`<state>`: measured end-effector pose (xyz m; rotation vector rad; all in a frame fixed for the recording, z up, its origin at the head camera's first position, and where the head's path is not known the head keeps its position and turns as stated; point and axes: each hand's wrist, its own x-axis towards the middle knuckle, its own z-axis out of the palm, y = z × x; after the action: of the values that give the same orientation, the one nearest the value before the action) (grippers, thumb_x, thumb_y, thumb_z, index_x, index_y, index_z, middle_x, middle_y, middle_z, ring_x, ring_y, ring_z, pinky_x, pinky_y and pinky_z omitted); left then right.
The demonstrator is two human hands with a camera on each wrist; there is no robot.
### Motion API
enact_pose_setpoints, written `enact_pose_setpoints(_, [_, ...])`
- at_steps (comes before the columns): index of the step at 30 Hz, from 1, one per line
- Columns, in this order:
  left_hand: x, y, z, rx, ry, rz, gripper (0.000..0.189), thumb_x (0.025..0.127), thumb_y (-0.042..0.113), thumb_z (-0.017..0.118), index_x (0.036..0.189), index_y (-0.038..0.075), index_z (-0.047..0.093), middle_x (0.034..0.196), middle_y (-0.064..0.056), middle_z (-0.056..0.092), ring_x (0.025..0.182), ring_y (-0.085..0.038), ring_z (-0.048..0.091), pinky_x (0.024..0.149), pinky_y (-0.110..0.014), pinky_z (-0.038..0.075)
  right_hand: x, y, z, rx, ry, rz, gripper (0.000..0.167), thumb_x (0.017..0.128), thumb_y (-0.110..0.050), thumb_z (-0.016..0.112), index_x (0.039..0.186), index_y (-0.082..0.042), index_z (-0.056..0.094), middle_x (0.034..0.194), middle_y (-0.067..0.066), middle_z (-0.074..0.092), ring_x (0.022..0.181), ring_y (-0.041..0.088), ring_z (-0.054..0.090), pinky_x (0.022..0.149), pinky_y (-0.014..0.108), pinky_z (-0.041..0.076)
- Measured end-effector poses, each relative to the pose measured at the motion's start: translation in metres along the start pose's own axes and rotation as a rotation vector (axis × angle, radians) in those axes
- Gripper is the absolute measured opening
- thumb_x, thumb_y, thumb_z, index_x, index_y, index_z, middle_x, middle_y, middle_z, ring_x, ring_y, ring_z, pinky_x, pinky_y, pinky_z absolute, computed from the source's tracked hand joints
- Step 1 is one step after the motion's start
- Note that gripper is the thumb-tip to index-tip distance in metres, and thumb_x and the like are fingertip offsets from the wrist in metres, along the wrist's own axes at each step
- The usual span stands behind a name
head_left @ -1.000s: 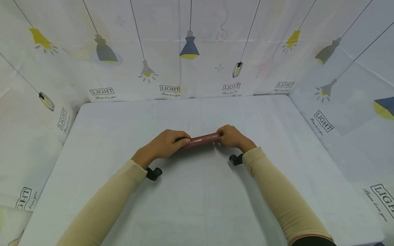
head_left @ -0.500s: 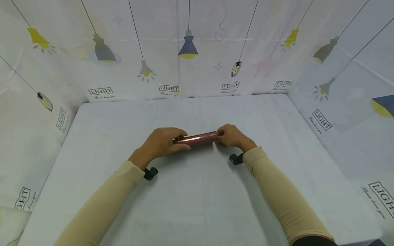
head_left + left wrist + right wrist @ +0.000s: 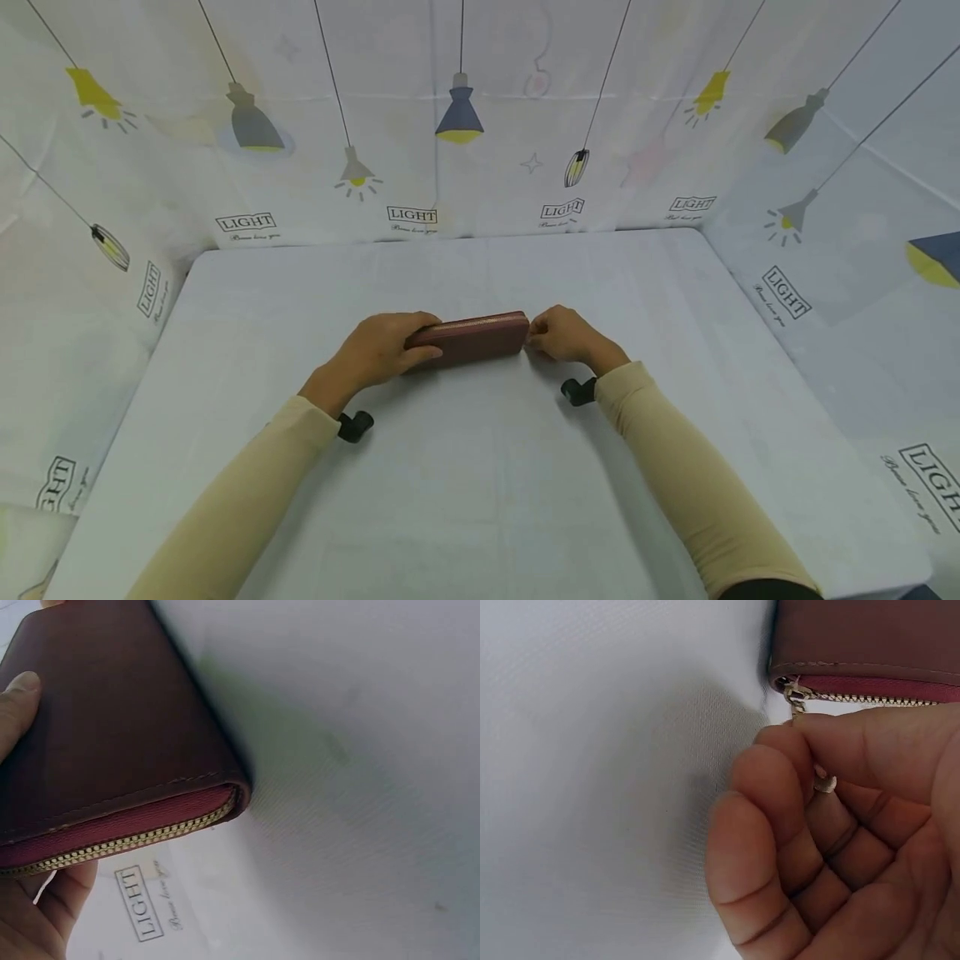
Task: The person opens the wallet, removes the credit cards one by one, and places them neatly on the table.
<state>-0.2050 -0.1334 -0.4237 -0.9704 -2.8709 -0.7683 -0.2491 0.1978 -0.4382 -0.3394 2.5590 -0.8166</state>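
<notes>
A reddish-brown zip-around wallet (image 3: 472, 343) stands on its long edge on the table, its gold zipper running along the top. My left hand (image 3: 378, 348) grips its left end, thumb on the near face and fingers behind. In the left wrist view the zipper teeth (image 3: 135, 841) are meshed along the near end. At the right end, my right hand (image 3: 566, 337) pinches the zipper's pull between thumb and index finger. The zipper slider (image 3: 797, 691) sits at the wallet's lower corner in the right wrist view. A metal tip (image 3: 825, 784) of the pull shows between the fingers.
A white cloth covers the table (image 3: 450, 500). White sheets printed with lamps (image 3: 459, 112) hang behind and at both sides. A black wrist camera (image 3: 579, 392) juts out under the right sleeve, another (image 3: 356, 427) under the left.
The left hand has loosened, shifted left and taken hold of the wallet's end. The wallet has turned so its broad near face shows. The right hand has stayed nearly in place.
</notes>
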Motion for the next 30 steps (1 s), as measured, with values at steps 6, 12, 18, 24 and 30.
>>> enact_pose_setpoints(6, [-0.002,-0.004,0.006,-0.09,0.018,-0.011,0.041,0.095,0.031,0.079,0.131,0.016,0.067,0.111,0.001,0.075,0.089,-0.015,0.065,0.082,-0.036,0.055,-0.003,-0.001,-0.001,0.045,-0.037,0.02,0.016,0.098,-0.01,0.065,0.101,-0.004,0.079,0.072,0.001,0.064,0.067,0.014,0.056,0.063,0.028,0.046])
enact_pose_setpoints(12, [-0.002,-0.004,0.011,-0.15,0.033,-0.002,0.038,0.094,0.029,0.079,0.128,0.015,0.067,0.109,0.0,0.075,0.087,-0.016,0.065,0.079,-0.035,0.055,-0.005,-0.001,0.001,0.046,-0.025,0.028,0.016,0.098,-0.013,0.066,0.089,-0.004,0.076,0.066,0.0,0.06,0.063,0.014,0.054,0.061,0.028,0.045])
enact_pose_setpoints(18, [-0.003,-0.005,0.013,-0.188,0.043,-0.002,0.035,0.095,0.027,0.079,0.126,0.015,0.068,0.106,0.001,0.075,0.086,-0.015,0.065,0.078,-0.034,0.055,-0.008,-0.003,0.004,0.081,0.035,0.022,0.016,0.098,-0.013,0.067,0.089,-0.004,0.075,0.071,0.001,0.061,0.067,0.015,0.053,0.062,0.029,0.045])
enact_pose_setpoints(24, [-0.002,-0.007,0.014,-0.21,0.056,0.007,0.033,0.095,0.026,0.08,0.123,0.014,0.068,0.104,0.001,0.075,0.085,-0.014,0.065,0.077,-0.034,0.055,-0.01,0.0,0.011,0.15,0.104,0.019,0.012,0.095,-0.013,0.07,0.087,-0.005,0.075,0.083,0.005,0.069,0.074,0.017,0.059,0.065,0.03,0.046])
enact_pose_setpoints(30, [-0.003,-0.006,0.015,-0.2,0.051,-0.002,0.031,0.095,0.026,0.079,0.123,0.015,0.069,0.105,0.002,0.075,0.086,-0.014,0.064,0.079,-0.034,0.055,-0.011,0.008,0.019,0.324,0.143,0.066,0.012,0.094,-0.013,0.074,0.085,-0.005,0.072,0.094,0.007,0.076,0.085,0.019,0.07,0.073,0.029,0.056])
